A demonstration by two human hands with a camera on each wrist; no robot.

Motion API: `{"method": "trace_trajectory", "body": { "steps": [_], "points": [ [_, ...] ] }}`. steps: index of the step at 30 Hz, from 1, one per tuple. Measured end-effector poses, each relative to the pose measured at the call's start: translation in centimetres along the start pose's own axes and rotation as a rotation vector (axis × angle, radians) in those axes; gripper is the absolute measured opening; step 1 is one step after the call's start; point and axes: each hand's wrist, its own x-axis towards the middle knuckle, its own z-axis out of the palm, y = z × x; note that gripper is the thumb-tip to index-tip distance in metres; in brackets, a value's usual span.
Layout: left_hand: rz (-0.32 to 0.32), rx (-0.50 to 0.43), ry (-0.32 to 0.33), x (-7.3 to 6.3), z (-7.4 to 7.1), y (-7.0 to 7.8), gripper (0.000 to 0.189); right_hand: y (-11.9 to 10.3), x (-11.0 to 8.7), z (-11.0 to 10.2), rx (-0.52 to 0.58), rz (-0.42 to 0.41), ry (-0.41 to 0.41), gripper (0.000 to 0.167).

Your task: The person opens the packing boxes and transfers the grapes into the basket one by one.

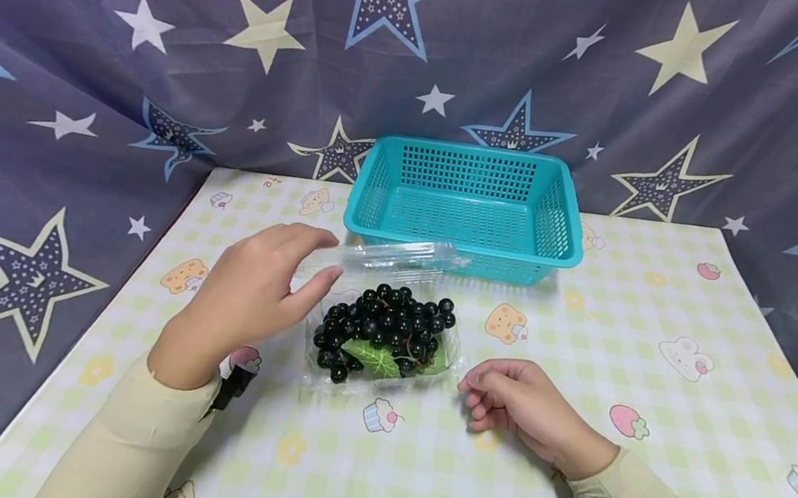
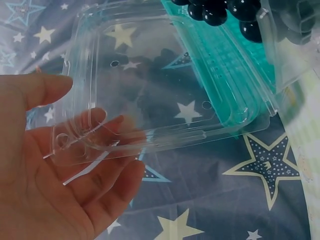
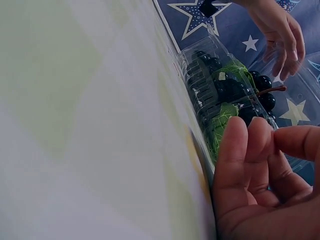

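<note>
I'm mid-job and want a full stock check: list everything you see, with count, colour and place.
Grapes: many, exact count unclear, black, in the box
Leaves: at least two, green, among the grapes
Stem: one visible, brown, among the grapes
Box: one, clear, on the tablecloth
Lid: one, clear, raised at the box's far side
Basket: one, teal, behind the box
Tablecloth: one, green-and-white check with prints, under box and basket
Curtain: dark blue-grey with stars, behind the table
Wrist devices: two, mostly black, one per wrist
Sleeves: two, beige, on the forearms
Left hand: one, at the lid's left end
Right hand: one, right of the box
</note>
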Motion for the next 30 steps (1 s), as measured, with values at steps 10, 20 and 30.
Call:
{"method": "trace_trajectory", "body": {
  "steps": [10, 20, 30],
  "points": [
    [-0.043, 0.009, 0.117, 0.1, 0.4, -1.1, 0.035, 0.0, 0.0, 0.1, 0.013, 0.009, 0.005, 0.030],
    [-0.092, 0.006, 0.138, 0.3, 0.5, -2.0, 0.037, -0.1, -0.1, 0.0, 0.013, 0.018, 0.011, 0.032],
    [-0.092, -0.017, 0.208, 0.4, 0.5, -2.8, 0.031, -0.4, -0.2, 0.2, -0.018, 0.003, 0.005, 0.030]
  ]
}}
